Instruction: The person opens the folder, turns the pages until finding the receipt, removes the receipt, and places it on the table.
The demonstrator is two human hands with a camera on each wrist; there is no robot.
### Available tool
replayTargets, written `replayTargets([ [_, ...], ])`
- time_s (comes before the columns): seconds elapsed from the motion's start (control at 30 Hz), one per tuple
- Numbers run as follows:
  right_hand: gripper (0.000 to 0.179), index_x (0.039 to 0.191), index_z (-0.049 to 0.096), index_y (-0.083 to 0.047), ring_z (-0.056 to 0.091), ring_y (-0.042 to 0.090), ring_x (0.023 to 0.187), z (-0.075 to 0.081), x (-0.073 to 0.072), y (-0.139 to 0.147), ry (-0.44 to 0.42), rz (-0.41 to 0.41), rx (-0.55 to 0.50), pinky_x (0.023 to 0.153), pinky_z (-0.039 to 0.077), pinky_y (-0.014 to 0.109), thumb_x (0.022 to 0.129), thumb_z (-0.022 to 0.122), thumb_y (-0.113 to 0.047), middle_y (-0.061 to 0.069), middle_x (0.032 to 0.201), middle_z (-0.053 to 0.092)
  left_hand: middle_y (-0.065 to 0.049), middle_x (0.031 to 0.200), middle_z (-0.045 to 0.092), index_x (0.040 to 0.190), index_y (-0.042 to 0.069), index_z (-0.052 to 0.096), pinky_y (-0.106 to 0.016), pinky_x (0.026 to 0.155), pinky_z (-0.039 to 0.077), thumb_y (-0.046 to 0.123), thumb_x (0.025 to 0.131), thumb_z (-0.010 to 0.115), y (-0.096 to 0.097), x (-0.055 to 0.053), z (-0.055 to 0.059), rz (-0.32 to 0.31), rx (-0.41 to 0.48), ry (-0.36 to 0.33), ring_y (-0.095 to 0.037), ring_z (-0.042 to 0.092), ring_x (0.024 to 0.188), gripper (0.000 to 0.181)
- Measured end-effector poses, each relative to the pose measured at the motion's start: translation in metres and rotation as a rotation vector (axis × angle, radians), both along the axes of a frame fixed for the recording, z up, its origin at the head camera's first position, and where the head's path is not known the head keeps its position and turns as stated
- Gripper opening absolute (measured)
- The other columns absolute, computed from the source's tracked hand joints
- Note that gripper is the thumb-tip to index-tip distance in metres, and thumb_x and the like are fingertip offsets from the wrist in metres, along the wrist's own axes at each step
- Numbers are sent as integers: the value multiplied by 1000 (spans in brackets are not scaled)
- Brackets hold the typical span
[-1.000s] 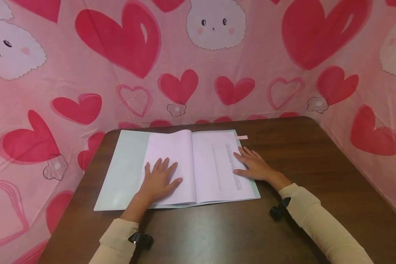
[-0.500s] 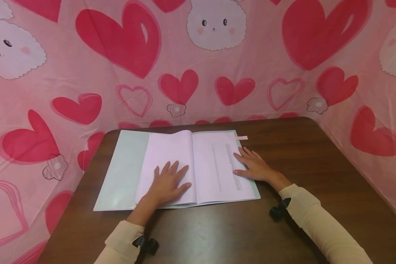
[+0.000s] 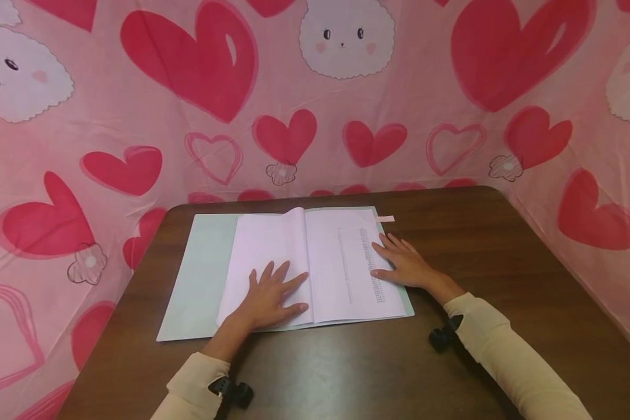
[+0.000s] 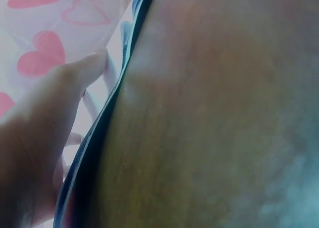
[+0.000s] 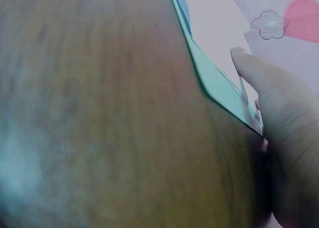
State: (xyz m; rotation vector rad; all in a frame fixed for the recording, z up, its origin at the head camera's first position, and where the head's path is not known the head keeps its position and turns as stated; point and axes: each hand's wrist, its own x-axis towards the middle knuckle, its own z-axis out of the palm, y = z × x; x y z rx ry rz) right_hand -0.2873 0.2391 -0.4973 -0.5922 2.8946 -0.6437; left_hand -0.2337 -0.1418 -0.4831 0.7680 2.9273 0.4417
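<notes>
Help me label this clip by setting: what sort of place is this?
Probably a makeshift recording booth: pink heart-print fabric hangs along the back and both sides of a wood-grain table, and two black wrist cameras are being worn.

Left sleeve [image 3: 194, 376], right sleeve [image 3: 509, 344]: plain cream | left strap [image 3: 219, 385], right strap [image 3: 455, 322]: black | left wrist camera [image 3: 242, 395], right wrist camera [image 3: 440, 339]: black, seemingly rounded
</notes>
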Motion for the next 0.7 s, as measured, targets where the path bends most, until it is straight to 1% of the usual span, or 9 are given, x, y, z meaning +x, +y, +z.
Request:
replayTargets([
  [0.17, 89, 161, 28, -15, 6, 42, 160, -2, -1, 0, -4, -4, 3, 127, 1, 64, 91, 63, -58, 16, 172, 15, -7, 172, 23, 157, 44, 31, -79, 119, 0, 76, 87, 49, -3, 0, -4, -12, -23, 25, -45, 10, 159, 79],
  [0.33, 90, 161, 28, -15, 7, 42, 160, -1, -3, -2, 0, -1, 4, 127, 2, 64, 90, 63, -58, 16, 172, 15, -4, 172, 22, 157, 45, 30, -79, 118, -1, 77, 87, 49, -6, -1, -8, -14, -6, 33, -44, 7, 160, 79],
  [0.5, 89, 160, 30, -12, 8, 45, 159, 0, -4, -3, 8, 5, -11, 126, 3, 65, 91, 63, -58, 19, 171, 17, -5, 172, 23, 157, 45, 30, -80, 118, -1, 77, 87, 48, -8, -2, -11, -15, 0, 41, -45, 7, 160, 79],
  [0.7, 86, 159, 34, -9, 10, 47, 158, 2, -5, -1, 13, 15, -37, 125, 5, 67, 91, 66, -52, 22, 169, 19, -6, 171, 25, 157, 45, 31, -80, 118, 2, 78, 87, 48, -7, -3, -11, -16, -17, 46, -46, 10, 159, 78],
])
